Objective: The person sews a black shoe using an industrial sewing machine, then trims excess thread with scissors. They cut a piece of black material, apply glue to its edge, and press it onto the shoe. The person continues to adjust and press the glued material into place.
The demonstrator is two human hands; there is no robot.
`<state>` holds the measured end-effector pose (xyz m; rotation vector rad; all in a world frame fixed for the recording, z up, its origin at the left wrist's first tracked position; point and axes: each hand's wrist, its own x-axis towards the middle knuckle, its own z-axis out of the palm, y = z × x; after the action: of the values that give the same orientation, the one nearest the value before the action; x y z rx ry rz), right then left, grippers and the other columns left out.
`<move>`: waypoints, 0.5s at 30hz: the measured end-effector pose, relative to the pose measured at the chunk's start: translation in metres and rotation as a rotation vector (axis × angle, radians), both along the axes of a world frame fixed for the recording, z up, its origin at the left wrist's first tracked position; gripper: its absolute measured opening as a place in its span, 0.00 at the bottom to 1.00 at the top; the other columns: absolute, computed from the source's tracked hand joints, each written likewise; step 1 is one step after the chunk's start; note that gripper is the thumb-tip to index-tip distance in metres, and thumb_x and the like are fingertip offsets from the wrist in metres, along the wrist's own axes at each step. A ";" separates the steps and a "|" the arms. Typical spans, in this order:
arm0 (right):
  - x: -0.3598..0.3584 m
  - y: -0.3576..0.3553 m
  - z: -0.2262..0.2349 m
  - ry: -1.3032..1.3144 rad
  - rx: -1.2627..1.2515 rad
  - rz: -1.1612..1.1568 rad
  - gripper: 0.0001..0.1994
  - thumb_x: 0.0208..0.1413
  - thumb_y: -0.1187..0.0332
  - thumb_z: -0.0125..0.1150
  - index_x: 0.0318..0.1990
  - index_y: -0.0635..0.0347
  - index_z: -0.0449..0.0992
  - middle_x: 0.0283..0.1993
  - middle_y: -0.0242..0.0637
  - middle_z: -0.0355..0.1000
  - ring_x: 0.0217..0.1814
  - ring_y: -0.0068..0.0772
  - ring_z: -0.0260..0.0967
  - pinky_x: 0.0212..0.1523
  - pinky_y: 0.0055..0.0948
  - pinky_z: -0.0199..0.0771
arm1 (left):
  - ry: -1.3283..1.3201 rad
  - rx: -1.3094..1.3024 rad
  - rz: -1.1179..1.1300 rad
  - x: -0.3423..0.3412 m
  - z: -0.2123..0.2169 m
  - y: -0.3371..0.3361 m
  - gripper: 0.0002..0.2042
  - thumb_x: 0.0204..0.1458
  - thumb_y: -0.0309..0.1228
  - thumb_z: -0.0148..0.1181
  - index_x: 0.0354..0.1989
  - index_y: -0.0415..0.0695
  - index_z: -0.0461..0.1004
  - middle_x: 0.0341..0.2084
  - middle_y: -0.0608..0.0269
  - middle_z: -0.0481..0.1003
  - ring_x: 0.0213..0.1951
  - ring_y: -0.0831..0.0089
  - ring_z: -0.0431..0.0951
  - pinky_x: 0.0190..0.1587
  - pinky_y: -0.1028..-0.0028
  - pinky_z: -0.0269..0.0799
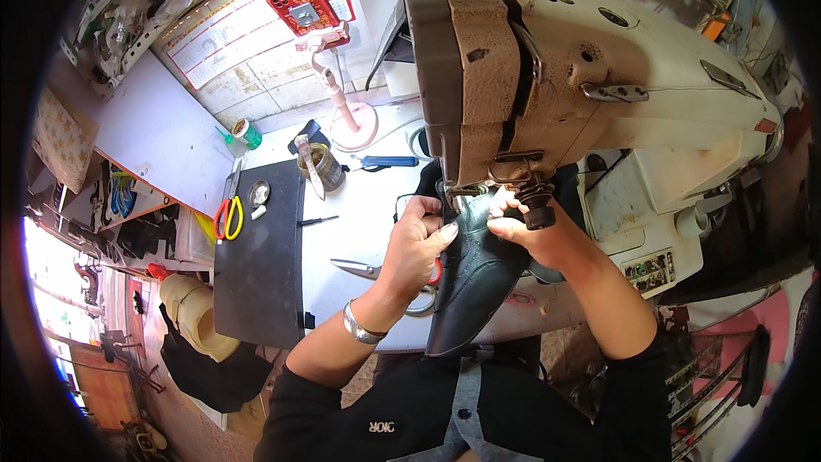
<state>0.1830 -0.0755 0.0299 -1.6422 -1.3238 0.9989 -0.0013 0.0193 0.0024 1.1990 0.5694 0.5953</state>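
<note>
A black leather piece with stitched seams, shaped like a boot upper (pixel 479 278), lies under the head of a sewing machine (pixel 505 77) and hangs over the table's near edge. My left hand (pixel 419 244) pinches its left edge, thumb against the fingers, just below the needle area. On the other side my right hand (pixel 547 235) grips the upper with thumb and fingertips, close to the machine's dark knob (pixel 537 205). The needle is hidden. Beside my left wrist, scissors (pixel 355 269) rest on the white table, partly covered by my hand.
A black mat (pixel 256 282) at the left carries red-and-yellow-handled scissors (pixel 228 219). Behind it stand a jar (pixel 325 173) with a brush across it and a pink phone stand (pixel 351 126). A blue-handled tool (pixel 389 161) lies nearby. At the right sits a tray of small parts (pixel 650 270).
</note>
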 end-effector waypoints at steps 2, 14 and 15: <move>-0.001 -0.014 0.002 0.044 0.119 0.027 0.15 0.48 0.71 0.63 0.41 0.66 0.67 0.43 0.45 0.62 0.50 0.42 0.58 0.52 0.33 0.61 | -0.021 -0.045 0.031 0.001 0.001 -0.003 0.14 0.55 0.18 0.53 0.47 0.37 0.59 0.34 0.60 0.74 0.36 0.80 0.71 0.43 0.81 0.66; -0.070 -0.038 0.009 -0.589 0.568 -0.015 0.07 0.48 0.69 0.63 0.27 0.54 0.69 0.24 0.33 0.65 0.29 0.36 0.64 0.35 0.33 0.58 | 0.062 -0.031 0.058 0.004 0.010 -0.005 0.18 0.53 0.21 0.59 0.48 0.35 0.58 0.32 0.60 0.76 0.35 0.80 0.72 0.42 0.81 0.67; -0.076 -0.038 0.009 -0.618 0.573 0.003 0.07 0.48 0.70 0.63 0.26 0.53 0.69 0.24 0.33 0.63 0.28 0.34 0.63 0.34 0.32 0.58 | 0.062 0.001 0.038 0.004 0.010 -0.005 0.19 0.52 0.21 0.60 0.49 0.35 0.58 0.32 0.59 0.76 0.35 0.80 0.73 0.43 0.80 0.67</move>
<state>0.1068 -0.1134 0.0394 -1.5270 -1.7970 0.0528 0.0028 0.0143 0.0124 1.2128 0.6453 0.5919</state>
